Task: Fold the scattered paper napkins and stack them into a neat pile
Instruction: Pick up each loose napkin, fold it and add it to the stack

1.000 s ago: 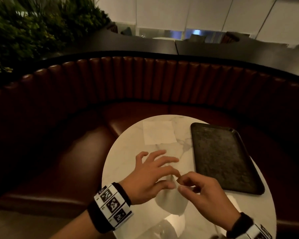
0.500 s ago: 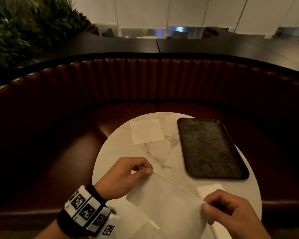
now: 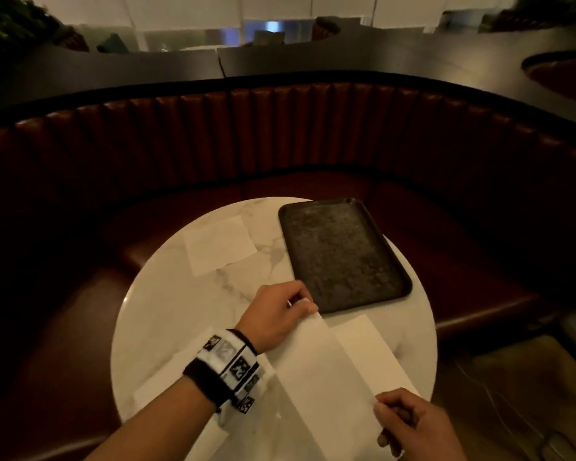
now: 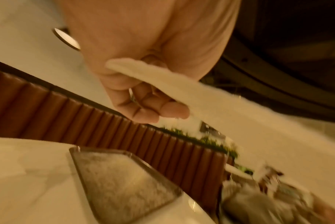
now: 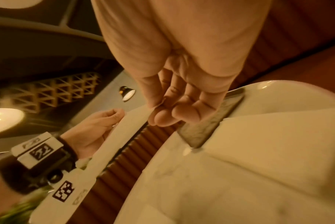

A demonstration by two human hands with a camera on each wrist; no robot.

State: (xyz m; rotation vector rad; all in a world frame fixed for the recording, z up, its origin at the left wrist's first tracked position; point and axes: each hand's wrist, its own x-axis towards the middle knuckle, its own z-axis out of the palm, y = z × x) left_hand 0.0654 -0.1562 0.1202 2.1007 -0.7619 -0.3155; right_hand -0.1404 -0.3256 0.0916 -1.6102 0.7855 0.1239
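The right hand [image 3: 413,424] sits nearest the viewer, at the lower edge of the head view. Its thumb and fingertips pinch the near corner of the held napkin [image 3: 323,371]; the right wrist view confirms the pinch, with the paper edge caught between thumb and curled fingers [image 5: 162,115].

The held napkin is stretched as a long white sheet between both hands, running diagonally from the right hand up and leftward. It is raised off the tabletop [image 3: 167,311], as the wrist views show it edge-on in the air.

The left hand [image 3: 276,314] holds the far corner of the same sheet. Its fingers are curled around the paper, and the left wrist view shows the edge passing between thumb and folded fingers [image 4: 162,109]. A wrist band with black-and-white markers [image 3: 230,364] is worn on the left forearm.

Just right of the held napkin, a folded napkin [image 3: 369,351] lies flat on the tabletop, near the tray's near edge. Further white paper lies under the left forearm at the near left rim; its shape cannot be determined.

Beyond the hands, a dark rectangular tray [image 3: 340,254] occupies the right half of the round marble tabletop. A flat unfolded napkin [image 3: 218,244] lies on the far left part, well apart from both hands.

A curved, ribbed brown bench seat [image 3: 280,134] surrounds the tabletop.
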